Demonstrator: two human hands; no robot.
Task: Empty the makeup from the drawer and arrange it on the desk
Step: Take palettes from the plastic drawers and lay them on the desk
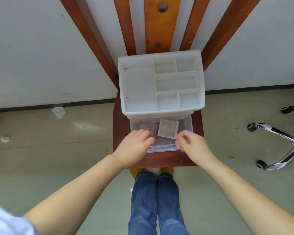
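On the wooden stand (198, 158), a white organizer (160, 83) sits with its clear drawer (185, 126) pulled out. Head view: two makeup palettes lie inside, brown palette (147, 128) left, pale palette (168, 130) right. Left hand (134, 146) reaches in, fingers straight, resting on the brown palette. Right hand (190, 143) hovers at the drawer's front right corner, fingers loosely curled, holding nothing.

Both bare arms outstretched, left grip (137, 144) flat, right grip (189, 142) loosely curled

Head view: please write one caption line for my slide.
Both hands reach into the open clear drawer holding two makeup palettes.
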